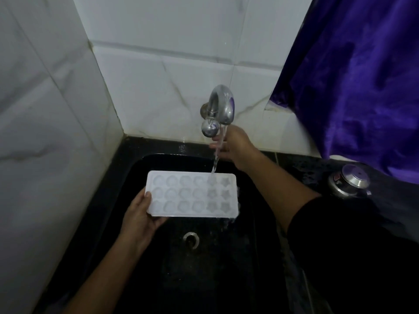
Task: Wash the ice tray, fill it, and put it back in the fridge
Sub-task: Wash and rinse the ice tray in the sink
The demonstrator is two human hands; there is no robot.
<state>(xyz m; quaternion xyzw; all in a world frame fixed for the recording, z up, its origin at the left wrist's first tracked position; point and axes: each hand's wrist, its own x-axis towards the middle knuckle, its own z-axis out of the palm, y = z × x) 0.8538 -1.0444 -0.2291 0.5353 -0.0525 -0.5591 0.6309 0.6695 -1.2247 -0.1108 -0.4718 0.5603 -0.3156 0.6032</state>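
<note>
- Ice tray (191,193) is held level over the black sink (127,177), so runoff drains.
- Left hand (140,220) grips its near-left corner, thumb on top, steadying it.
- Right hand (233,145), fingers loosely extended and empty, waits beside the tap (221,107), likely to regulate flow.
- Water stream (215,162) strikes the far-right cells.

one head-worn wide-angle view looks steeply down into the black sink (238,268), close above it. it faces the tiled back corner (106,87) behind the tap (221,109).

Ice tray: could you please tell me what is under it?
The left hand holds the ice tray from below, above the black sink. Its fingers underneath are hidden.
</note>
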